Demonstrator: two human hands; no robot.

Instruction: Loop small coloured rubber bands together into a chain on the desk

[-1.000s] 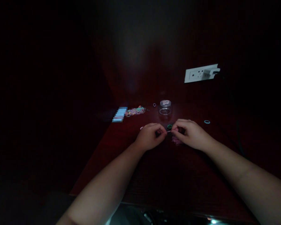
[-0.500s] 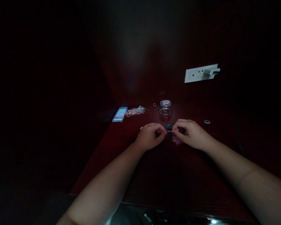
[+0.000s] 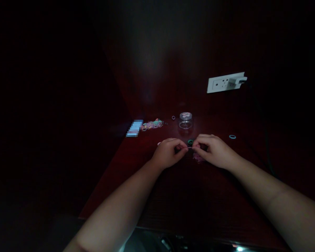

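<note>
Between my two hands a thin pale band (image 3: 189, 147), which looks like a small rubber band, is stretched out. My left hand (image 3: 169, 152) pinches its left end between thumb and fingertip. At the other end, my right hand (image 3: 211, 149) holds it in the same kind of pinch. A cluster of pink bands (image 3: 198, 157) lies on the table just under my right hand, partly covered by it. Behind the fingertips sits a small green ring (image 3: 190, 141). Something pale (image 3: 159, 144) shows beside my left hand, too small to name.
A clear lidded jar (image 3: 186, 121) stands behind my hands. To its left lie a small ring (image 3: 173, 117), a pile of colourful bands (image 3: 152, 124) and a blurred, lit phone-like rectangle (image 3: 134, 128). A blue ring (image 3: 232, 137) lies right. A wall socket (image 3: 225, 83) holds a plug.
My left fingertips have shifted very slightly right, toward my right hand, and the visible stretch of band is a little shorter. Both hands keep their pinch.
</note>
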